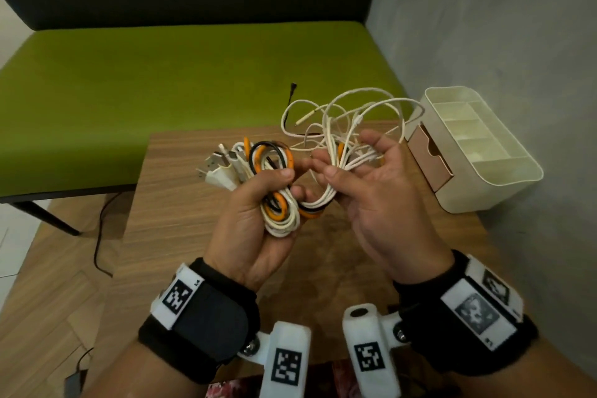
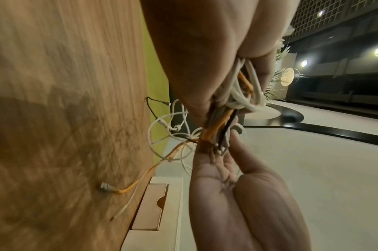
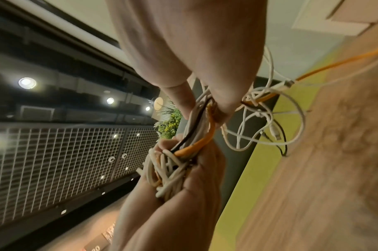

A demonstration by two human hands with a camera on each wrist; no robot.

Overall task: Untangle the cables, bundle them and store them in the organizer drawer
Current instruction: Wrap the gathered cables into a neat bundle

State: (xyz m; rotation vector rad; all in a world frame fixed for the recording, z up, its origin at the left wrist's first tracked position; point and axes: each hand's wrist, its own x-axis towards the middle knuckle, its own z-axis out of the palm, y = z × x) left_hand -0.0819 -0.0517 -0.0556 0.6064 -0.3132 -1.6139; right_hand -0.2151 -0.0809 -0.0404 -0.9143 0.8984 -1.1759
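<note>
The job looks roughly half done. The left hand [image 1: 255, 220] has its grip wrapped tight around a coiled bundle [image 1: 274, 191] of white, orange and black cables, their plugs [image 1: 216, 168] fanning out past the thumb side. The right hand [image 1: 365, 184] has a looser grip, fingers curled around several white strands that run on into a loose tangle [image 1: 342, 116] of loops, held up over the far right part of the desk [image 1: 181, 236]. Both hands hold the cables in the air above the desk's middle.

Judging from this, the loose loops must yet be wound in, the bundle secured, and the lot stored. The organizer [image 1: 478, 145] stands at the far right corner of the desk; its pinkish drawer [image 1: 429, 158] seems slightly pulled out.

The cables are thin, round and limp; some white ones look braided. The organizer is smooth cream plastic with divided top compartments. The desk has a brown wood-grain surface.
</note>
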